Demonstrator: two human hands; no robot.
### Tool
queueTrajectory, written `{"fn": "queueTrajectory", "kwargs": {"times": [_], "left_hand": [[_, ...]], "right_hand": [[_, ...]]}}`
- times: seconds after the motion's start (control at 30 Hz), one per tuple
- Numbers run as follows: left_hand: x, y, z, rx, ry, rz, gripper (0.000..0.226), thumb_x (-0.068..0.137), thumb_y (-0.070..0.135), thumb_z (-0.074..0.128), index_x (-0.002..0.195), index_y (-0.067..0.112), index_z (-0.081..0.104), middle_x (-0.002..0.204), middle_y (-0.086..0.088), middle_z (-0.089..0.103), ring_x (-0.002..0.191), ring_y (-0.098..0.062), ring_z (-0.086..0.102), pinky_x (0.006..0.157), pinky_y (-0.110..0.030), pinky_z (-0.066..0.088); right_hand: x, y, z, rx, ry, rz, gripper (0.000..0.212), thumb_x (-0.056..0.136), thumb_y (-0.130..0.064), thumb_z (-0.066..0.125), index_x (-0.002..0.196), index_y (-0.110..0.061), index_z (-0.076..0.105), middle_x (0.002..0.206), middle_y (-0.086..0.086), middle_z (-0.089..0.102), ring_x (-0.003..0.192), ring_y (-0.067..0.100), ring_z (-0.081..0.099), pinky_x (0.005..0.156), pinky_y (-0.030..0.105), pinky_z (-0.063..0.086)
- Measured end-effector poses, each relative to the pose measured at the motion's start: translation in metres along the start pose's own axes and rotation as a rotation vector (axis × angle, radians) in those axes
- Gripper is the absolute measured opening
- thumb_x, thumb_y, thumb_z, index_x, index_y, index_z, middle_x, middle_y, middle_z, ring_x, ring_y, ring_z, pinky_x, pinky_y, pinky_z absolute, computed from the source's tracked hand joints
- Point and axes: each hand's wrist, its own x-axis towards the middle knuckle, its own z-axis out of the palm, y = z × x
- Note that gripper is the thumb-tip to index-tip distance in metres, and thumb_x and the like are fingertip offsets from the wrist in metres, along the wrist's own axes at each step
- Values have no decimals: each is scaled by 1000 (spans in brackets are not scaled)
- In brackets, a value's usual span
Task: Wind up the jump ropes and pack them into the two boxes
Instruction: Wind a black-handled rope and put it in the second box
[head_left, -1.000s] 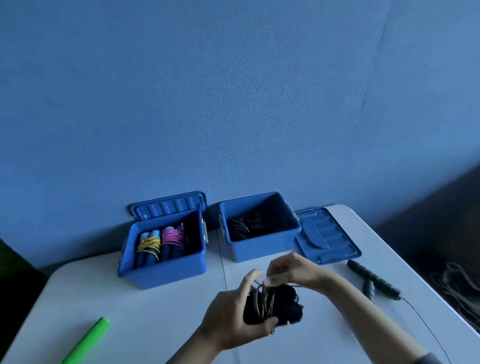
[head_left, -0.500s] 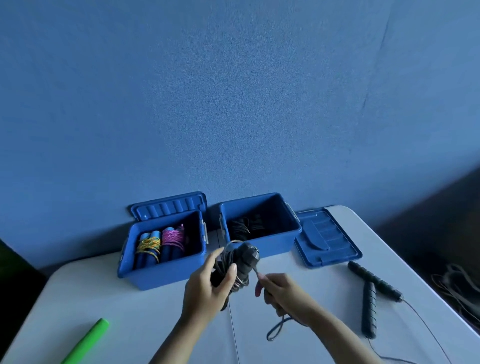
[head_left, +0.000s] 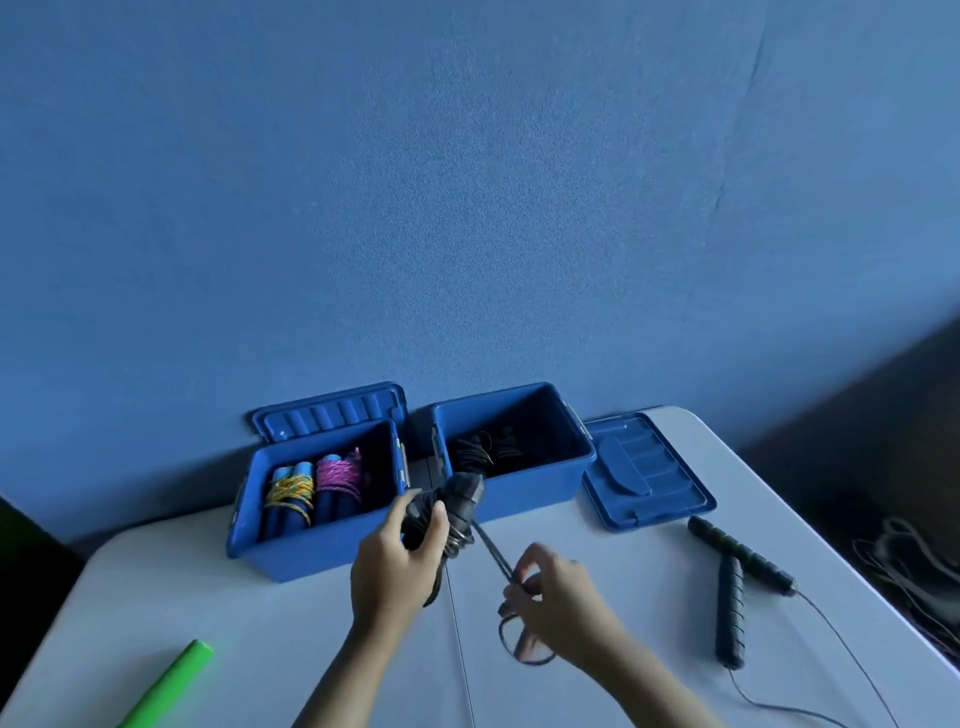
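Item: black jump rope (head_left: 451, 512), handles bundled together, cord partly wound; held above the table (head_left: 639, 592) at 6 o'clock from the right box (head_left: 540, 486).
Handling: judged light; cord limp and springy, liable to uncoil. Take hold at the paired handles, keeping the free end taut.
Left hand (head_left: 397, 561): fingers and thumb curled round the bundle.
Right hand (head_left: 553, 597): narrow pinch on the loose cord end, at 4 o'clock from the bundle; a loop hangs below.
Left box (head_left: 311, 545): contains wound coloured ropes.
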Motion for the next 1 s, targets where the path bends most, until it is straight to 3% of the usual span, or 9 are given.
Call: {"fn": "queueTrajectory", "kwargs": {"times": [0.13,0.27,0.43,0.57,0.7,0.77,0.87,0.93,1.0], "left_hand": [[11,0,1,40,8,-137,31,86,53,58,108,31,63,83,0,71,86,-28,65,68,-33,50],[18,0,2,145,-16,-125,39,88,56,52,115,29,60,93,-5,71,94,-32,62,72,-34,48],[23,-9,4,307,-41,-103,49,89,58,48,127,27,55,106,-8,69,101,-32,61,73,-34,45],[19,-26,10,525,-94,-27,55,90,62,42,132,27,51,103,-6,69,93,-29,63,67,-31,47],[16,-42,18,637,-188,59,64,87,68,34,126,24,59,86,-8,68,68,-30,65,50,-27,43],[18,-59,28,576,-280,104,78,81,79,30,115,19,67,71,-12,64,52,-31,60,44,-27,46],[17,-60,26,652,-314,129,63,77,69,51,112,20,69,72,-9,67,46,-29,60,41,-23,39],[15,-49,20,670,-370,133,65,79,68,39,120,24,64,83,-6,69,58,-29,65,46,-25,41],[9,-53,26,645,-356,185,64,80,72,30,118,28,57,85,-4,65,68,-27,66,52,-27,48]], "right_hand": [[-11,-2,7,-52,7,-62,20,79,-5,39,78,-8,60,73,13,70,55,18,69,54,30,50],[-14,-3,13,-247,80,-178,35,82,-9,36,102,-20,61,81,3,58,64,20,47,56,26,37],[-16,-8,6,-231,-124,-216,33,65,2,33,89,-3,55,89,2,50,71,12,49,64,18,42],[-16,-11,-2,-299,-194,-255,53,51,-2,19,90,-2,55,96,8,54,90,27,57,74,31,48],[-19,-23,-10,-529,-341,-218,27,68,5,29,80,-8,48,95,16,54,79,25,44,57,28,36],[-11,-20,-15,-477,-351,-189,26,74,-3,35,79,-12,58,94,13,60,82,28,51,65,28,44],[-5,-17,-30,-243,-301,-189,36,72,-26,36,75,-12,69,88,10,70,86,25,64,83,40,53],[-9,-21,-39,-105,-299,-228,45,80,-31,35,73,-3,69,70,7,66,69,9,61,78,29,51],[-13,-25,-44,53,-278,-251,60,85,-45,34,82,3,69,62,6,58,58,8,51,66,20,43]]}}
